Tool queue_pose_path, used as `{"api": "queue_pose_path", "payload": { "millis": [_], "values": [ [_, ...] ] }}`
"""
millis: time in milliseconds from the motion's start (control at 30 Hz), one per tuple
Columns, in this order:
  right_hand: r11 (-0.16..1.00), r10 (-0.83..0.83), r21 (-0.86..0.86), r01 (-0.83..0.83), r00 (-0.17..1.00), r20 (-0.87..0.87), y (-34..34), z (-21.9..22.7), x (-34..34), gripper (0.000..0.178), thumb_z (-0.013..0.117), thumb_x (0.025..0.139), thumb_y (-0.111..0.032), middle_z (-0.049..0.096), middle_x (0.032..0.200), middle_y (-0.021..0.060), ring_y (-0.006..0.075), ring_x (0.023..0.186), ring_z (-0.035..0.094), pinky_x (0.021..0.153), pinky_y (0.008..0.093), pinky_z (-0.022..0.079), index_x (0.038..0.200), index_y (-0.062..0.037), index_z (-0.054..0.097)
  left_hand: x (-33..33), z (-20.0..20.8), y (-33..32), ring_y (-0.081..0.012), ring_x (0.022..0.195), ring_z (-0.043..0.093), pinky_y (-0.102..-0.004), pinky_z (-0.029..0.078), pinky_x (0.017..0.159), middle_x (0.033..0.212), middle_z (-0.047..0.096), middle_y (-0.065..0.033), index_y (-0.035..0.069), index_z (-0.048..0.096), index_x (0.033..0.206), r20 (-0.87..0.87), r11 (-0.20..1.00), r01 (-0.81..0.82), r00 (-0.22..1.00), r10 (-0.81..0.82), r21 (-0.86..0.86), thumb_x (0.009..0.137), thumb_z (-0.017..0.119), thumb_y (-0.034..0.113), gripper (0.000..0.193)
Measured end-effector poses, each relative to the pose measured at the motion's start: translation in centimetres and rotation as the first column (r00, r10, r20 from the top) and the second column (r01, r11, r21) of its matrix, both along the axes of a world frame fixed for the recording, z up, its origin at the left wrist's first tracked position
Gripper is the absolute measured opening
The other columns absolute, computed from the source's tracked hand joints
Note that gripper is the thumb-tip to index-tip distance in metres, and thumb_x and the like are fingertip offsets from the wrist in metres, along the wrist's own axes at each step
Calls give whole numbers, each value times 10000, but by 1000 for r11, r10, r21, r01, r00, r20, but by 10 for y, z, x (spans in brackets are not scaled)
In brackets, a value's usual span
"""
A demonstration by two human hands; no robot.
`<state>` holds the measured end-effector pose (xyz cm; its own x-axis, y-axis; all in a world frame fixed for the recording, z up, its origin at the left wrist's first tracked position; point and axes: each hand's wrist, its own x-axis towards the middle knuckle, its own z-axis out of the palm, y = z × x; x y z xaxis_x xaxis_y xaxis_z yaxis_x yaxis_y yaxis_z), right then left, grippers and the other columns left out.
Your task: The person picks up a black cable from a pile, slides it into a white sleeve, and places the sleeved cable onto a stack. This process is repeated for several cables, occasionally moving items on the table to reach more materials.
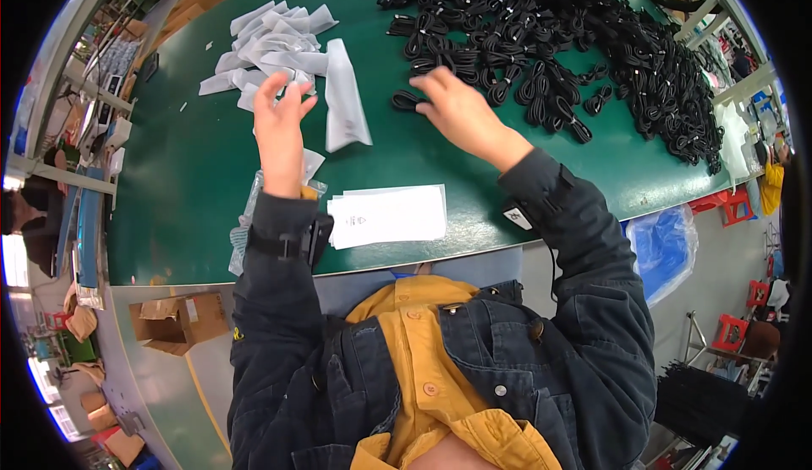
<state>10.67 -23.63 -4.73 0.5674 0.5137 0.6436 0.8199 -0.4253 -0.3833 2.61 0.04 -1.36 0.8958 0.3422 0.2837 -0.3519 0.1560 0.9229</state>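
The step in hand seems to be the picking of one small coil of black cable (407, 100), at the upper middle of the frame. The right hand (463, 116) is at this coil, thumb and forefinger apart; whether they touch it, I cannot tell. The left hand (281, 131) is just below the pile of whitish pouches (275, 43) at the upper left, fingers curled and apart. To lift the coil, the right fingers would need to close on it.

The table (194, 148) is green and slightly shiny. A large heap of black cables (664, 102) covers its upper right, and white sheets (397, 214) lie near its lower edge. In the room, a cardboard box (199, 318) stands at lower left, and red stools (729, 332) at right.
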Motion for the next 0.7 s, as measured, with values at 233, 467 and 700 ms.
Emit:
{"api": "queue_pose_path", "payload": {
  "millis": [233, 467, 700],
  "values": [
    [770, -191, -605, 204, 978, 86, -15, -43, -4, 334, 740, 798, -140, 529, 1008, 160, 322, 921, 561, 763, 414, 503, 1074, -13, 601, -86, -50, -61, -223, 825, 604, -321, 504, 736, 1026, 557, -102, 19, 614, 1069, -211, 607, 318, 947, -243, 729, 822, 736, 58, 278],
    [893, -214, -394, 219, 975, 57, -49, -37, -33, 257, 703, 806, -71, 554, 939, 158, 333, 887, 575, 744, 424, 501, 1022, -6, 579, -95, -81, -80, -322, 799, 598, -367, 502, 709, 888, 554, -120, 21, 624, 903, -152, 406, 229, 965, -215, 884, 816, 726, 43, 136],
    [986, -167, -75, 151, 825, -540, -76, -35, -82, 171, 585, 899, -21, 605, 877, 97, 220, 722, 618, 653, 339, 496, 1067, 4, 571, -98, -76, -83, -293, 755, 600, -368, 488, 670, 825, 553, -112, 15, 617, 868, -228, 605, 282, 959, -166, 744, 825, 692, 7, 87]
  ]
}}
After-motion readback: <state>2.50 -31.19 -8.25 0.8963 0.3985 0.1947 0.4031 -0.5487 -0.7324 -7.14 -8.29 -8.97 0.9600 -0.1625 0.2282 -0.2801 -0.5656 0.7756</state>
